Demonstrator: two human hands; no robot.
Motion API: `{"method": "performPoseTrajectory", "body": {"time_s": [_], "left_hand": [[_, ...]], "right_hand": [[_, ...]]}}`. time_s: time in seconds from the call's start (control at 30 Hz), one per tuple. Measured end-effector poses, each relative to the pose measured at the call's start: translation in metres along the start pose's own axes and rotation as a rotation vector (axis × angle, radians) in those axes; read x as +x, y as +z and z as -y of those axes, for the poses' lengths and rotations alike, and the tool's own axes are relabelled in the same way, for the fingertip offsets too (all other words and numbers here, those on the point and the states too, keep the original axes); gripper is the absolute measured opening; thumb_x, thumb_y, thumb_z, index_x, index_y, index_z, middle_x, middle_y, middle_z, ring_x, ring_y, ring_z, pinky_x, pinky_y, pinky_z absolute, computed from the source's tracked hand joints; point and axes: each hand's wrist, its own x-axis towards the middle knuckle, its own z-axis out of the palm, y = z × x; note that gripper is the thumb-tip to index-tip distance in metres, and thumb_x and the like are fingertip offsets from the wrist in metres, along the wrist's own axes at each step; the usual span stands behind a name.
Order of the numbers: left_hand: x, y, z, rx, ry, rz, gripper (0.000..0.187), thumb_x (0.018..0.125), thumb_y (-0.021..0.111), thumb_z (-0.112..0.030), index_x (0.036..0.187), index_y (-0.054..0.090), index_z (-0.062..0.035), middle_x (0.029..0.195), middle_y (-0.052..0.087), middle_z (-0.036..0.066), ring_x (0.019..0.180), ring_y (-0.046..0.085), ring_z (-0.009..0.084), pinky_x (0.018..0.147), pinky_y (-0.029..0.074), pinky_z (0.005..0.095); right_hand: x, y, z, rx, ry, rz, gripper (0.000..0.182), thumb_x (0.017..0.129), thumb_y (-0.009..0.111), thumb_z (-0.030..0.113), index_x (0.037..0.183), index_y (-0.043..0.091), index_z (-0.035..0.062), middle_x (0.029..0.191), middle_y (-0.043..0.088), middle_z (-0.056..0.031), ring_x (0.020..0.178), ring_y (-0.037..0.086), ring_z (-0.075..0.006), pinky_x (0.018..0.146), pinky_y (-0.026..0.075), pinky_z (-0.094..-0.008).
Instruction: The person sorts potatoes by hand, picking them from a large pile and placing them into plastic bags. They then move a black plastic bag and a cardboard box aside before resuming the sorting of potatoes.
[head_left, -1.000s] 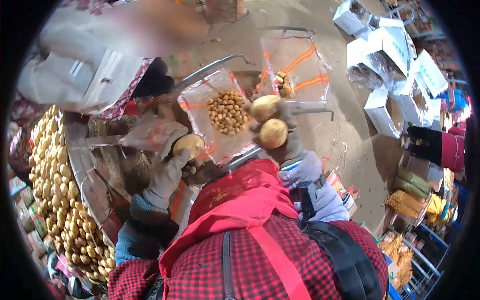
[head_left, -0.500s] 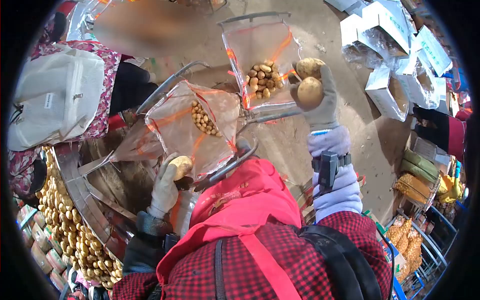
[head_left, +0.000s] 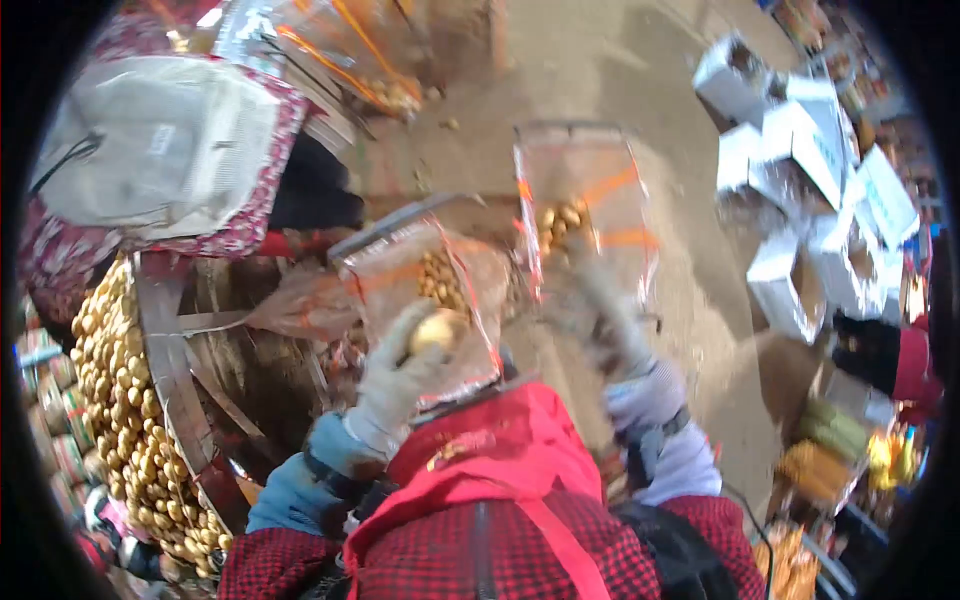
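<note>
My left hand [head_left: 400, 385] clamps a potato [head_left: 437, 330] at nine o'clock of the near bag [head_left: 420, 290], firm, knobbly and fairly heavy, best cupped around its middle, while my blurred right hand [head_left: 605, 310], whose grip I cannot tell, lies below the far bag [head_left: 585, 200].

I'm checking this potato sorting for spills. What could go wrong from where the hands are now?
The left hand lifts a potato right at the near bag; it might clip the plastic edge and bounce onto the ground. The right hand is motion-blurred beside the far bag, so a quick swing could knock its frame and tip out the potatoes inside.
</note>
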Motion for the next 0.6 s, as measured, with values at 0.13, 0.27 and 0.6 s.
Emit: {"method": "performPoseTrajectory", "body": {"time_s": [0.13,0.27,0.6], "left_hand": [[0.021,0.017,-0.031,0.329,0.349,0.136,0.058,0.094,0.066,-0.011,0.148,0.048,-0.0006,0.127,0.067,0.016,0.112,0.065,0.0212,0.097,0.052,0.0321],[0.006,0.006,-0.051,0.652,0.615,0.205,0.065,0.095,0.065,-0.018,0.153,0.040,-0.0011,0.123,0.066,0.021,0.114,0.065,0.0239,0.099,0.051,0.0366],[-0.070,-0.093,0.043,0.064,0.083,-0.343,0.055,0.097,0.066,-0.017,0.147,0.050,-0.0011,0.123,0.069,0.012,0.110,0.066,0.0168,0.095,0.053,0.0328]], "right_hand": [[-0.024,0.058,-0.055,0.069,0.520,-0.005,0.051,0.107,0.053,0.035,0.152,0.046,0.0135,0.140,0.060,-0.0065,0.124,0.062,-0.0251,0.102,0.052,-0.0429],[-0.016,0.041,-0.087,0.183,0.370,0.139,0.045,0.108,0.051,0.038,0.149,0.050,0.0201,0.134,0.064,-0.0076,0.122,0.063,-0.0209,0.095,0.056,-0.0423],[0.153,0.121,0.002,-0.070,0.148,-0.060,0.024,0.094,0.070,0.037,0.093,0.067,0.0126,0.085,0.069,-0.0029,0.078,0.068,-0.0182,0.073,0.056,-0.0334]]}}
